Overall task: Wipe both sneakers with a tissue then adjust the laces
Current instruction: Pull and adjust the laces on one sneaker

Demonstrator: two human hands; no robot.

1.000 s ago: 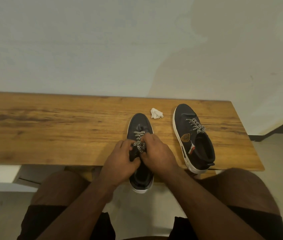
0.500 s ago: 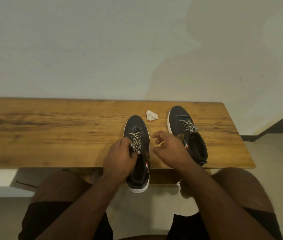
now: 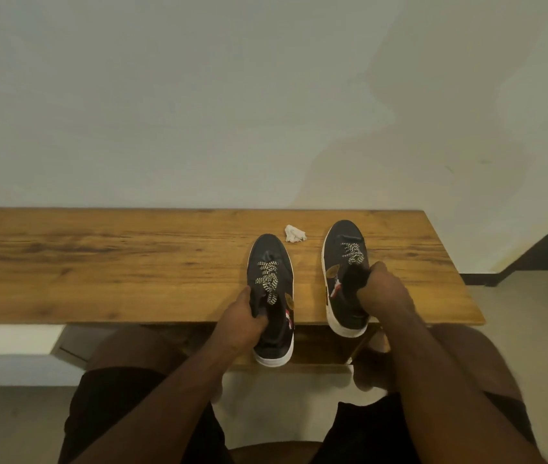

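Head view: laces done on one sneaker, on to the other.
Right hand (image 3: pixel 383 289) has left the left sneaker (image 3: pixel 271 289) and now grips the right sneaker (image 3: pixel 343 286) collar; left hand (image 3: pixel 242 319) fingers hold the first. Tissue (image 3: pixel 295 233) lies discarded on the worktop (image 3: pixel 98 262).

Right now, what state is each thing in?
left sneaker: upright, heel past the table edge, laces loose
right sneaker: upright, heel overhanging
tissue: crumpled, lying free between the toes
left hand: grips left sneaker's collar
right hand: grips right sneaker's collar
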